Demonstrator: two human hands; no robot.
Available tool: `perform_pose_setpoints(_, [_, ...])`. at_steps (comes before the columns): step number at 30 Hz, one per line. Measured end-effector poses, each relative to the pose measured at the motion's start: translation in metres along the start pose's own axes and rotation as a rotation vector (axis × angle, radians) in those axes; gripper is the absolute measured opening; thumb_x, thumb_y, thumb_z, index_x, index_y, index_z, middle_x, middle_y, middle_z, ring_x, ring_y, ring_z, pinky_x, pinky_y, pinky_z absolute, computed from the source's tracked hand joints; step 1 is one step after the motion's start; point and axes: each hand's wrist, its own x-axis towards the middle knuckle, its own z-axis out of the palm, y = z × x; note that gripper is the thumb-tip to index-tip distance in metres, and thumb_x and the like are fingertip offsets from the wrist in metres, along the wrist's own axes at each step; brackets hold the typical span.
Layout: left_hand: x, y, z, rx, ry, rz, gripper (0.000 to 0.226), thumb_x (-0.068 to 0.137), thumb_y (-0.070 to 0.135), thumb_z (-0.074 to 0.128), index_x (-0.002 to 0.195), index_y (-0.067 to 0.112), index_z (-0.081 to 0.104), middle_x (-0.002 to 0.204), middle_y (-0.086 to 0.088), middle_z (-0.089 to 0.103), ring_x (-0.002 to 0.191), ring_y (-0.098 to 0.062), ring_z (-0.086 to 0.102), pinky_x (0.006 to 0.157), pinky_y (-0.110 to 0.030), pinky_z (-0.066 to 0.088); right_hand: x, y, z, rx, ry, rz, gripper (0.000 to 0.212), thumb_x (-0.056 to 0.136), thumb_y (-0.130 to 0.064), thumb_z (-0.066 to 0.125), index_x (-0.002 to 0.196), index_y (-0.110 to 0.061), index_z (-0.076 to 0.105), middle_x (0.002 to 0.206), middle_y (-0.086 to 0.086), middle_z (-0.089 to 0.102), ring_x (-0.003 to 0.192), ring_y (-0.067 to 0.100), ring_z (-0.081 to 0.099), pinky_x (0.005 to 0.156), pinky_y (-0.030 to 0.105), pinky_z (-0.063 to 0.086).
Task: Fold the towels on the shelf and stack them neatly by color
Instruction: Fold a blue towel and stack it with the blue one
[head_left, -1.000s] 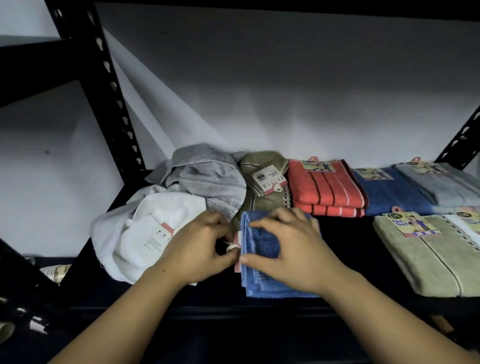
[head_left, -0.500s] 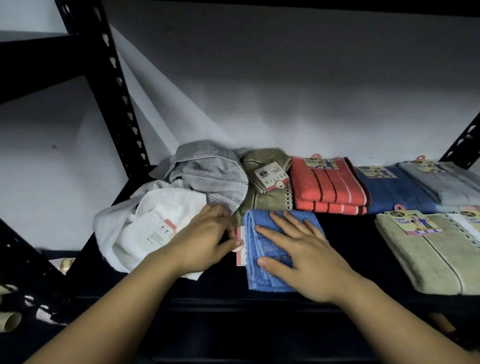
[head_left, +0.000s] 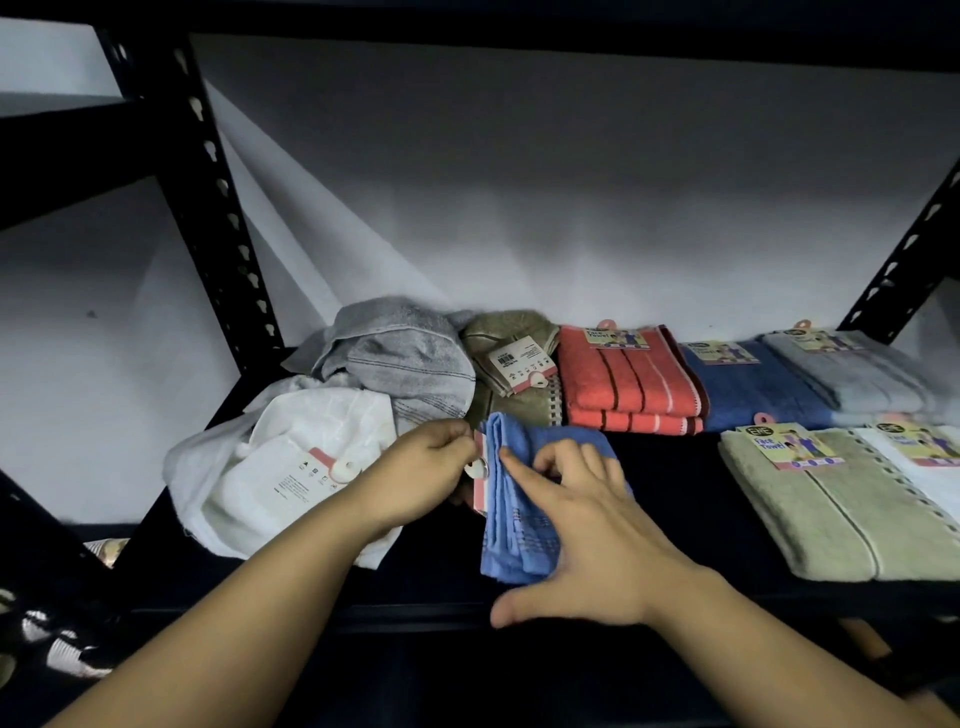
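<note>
Blue towel (head_left: 524, 499) sits folded at the shelf (head_left: 675, 499) front w/ my right hand (head_left: 587, 540) pressing it flat, fingers loose, so my left hand (head_left: 421, 478) can pinch its tag (head_left: 480, 480) & tuck it in.

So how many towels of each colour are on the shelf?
Blue: 2, the one under the hands and a darker folded one
Grey: 2, one crumpled, one folded
Green: 2, one at the back, one folded in front
White: 2, one crumpled, one at the right edge
Red: 1 pile; towels inside it cannot be counted
Total: 9
</note>
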Motion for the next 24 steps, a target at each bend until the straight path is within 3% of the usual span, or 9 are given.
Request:
perform_pose_setpoints(3, [0.001, -0.005, -0.001, 0.296, 0.094, 0.062, 0.024, 0.092, 0.023, 0.064, 0.072, 0.018, 0.052, 0.059, 0.005, 0.061, 0.057, -0.008, 0.057, 0.060, -0.029, 0.046, 0.001, 0.002, 0.000, 0.012, 0.009, -0.038, 0.131, 0.058, -0.102, 0.055, 0.164, -0.036, 0.014, 0.121, -0.022, 0.030, 0.118, 0.006, 0.032, 0.113, 0.031, 0.029])
perform_pose_setpoints(7, [0.000, -0.020, -0.002, 0.526, 0.158, 0.118, 0.020, 0.082, 0.030, 0.069, 0.074, 0.020, 0.054, 0.073, 0.005, 0.061, 0.072, -0.013, 0.058, 0.071, -0.037, 0.051, -0.004, 0.015, -0.006, 0.213, 0.040, -0.059, 0.086, 0.068, -0.083, 0.070, 0.140, -0.043, 0.044, 0.127, -0.027, 0.047, 0.122, -0.005, 0.042, 0.110, 0.030, 0.040])
perform_pose_setpoints(11, [-0.008, -0.026, 0.003, 0.473, 0.208, 0.294, 0.014, 0.076, 0.027, 0.068, 0.077, 0.026, 0.055, 0.086, 0.013, 0.052, 0.078, -0.006, 0.055, 0.072, -0.031, 0.049, -0.014, 0.025, -0.005, 0.341, 0.015, -0.060, 0.050, 0.079, -0.061, 0.077, 0.119, -0.042, 0.051, 0.136, -0.028, 0.051, 0.131, -0.005, 0.047, 0.109, 0.030, 0.044])
perform_pose_setpoints(14, [-0.025, -0.021, 0.006, 0.323, 0.060, 0.428, 0.005, 0.074, 0.025, 0.066, 0.077, 0.026, 0.062, 0.084, 0.011, 0.056, 0.078, -0.011, 0.059, 0.072, -0.033, 0.051, -0.016, 0.026, 0.001, 0.340, 0.097, -0.136, 0.028, 0.084, -0.047, 0.074, 0.106, -0.037, 0.059, 0.136, -0.024, 0.055, 0.134, -0.002, 0.046, 0.109, 0.034, 0.043])
perform_pose_setpoints(16, [-0.037, -0.021, 0.007, 0.289, -0.021, 0.492, 0.005, 0.073, 0.020, 0.069, 0.076, 0.024, 0.067, 0.085, 0.011, 0.061, 0.080, -0.011, 0.063, 0.074, -0.034, 0.053, -0.015, 0.023, 0.004, 0.319, 0.184, -0.166, 0.017, 0.086, -0.042, 0.073, 0.097, -0.033, 0.065, 0.121, -0.020, 0.057, 0.121, 0.004, 0.052, 0.101, 0.037, 0.046])
perform_pose_setpoints(21, [-0.049, -0.031, 0.002, 0.218, -0.039, 0.499, 0.014, 0.074, 0.021, 0.082, 0.086, 0.026, 0.078, 0.095, 0.013, 0.064, 0.092, -0.011, 0.067, 0.084, -0.030, 0.054, -0.011, 0.006, 0.004, 0.292, 0.211, -0.208, 0.015, 0.090, -0.043, 0.070, 0.095, -0.029, 0.066, 0.094, -0.019, 0.053, 0.093, 0.006, 0.055, 0.083, 0.031, 0.049])
perform_pose_setpoints(24, [-0.051, -0.031, 0.003, 0.197, -0.043, 0.506, 0.016, 0.071, 0.018, 0.084, 0.085, 0.026, 0.080, 0.098, 0.010, 0.064, 0.095, -0.014, 0.066, 0.086, -0.035, 0.053, -0.009, 0.000, 0.010, 0.333, 0.246, -0.172, 0.014, 0.091, -0.039, 0.068, 0.089, -0.032, 0.057, 0.085, -0.018, 0.056, 0.085, 0.007, 0.056, 0.073, 0.037, 0.052])
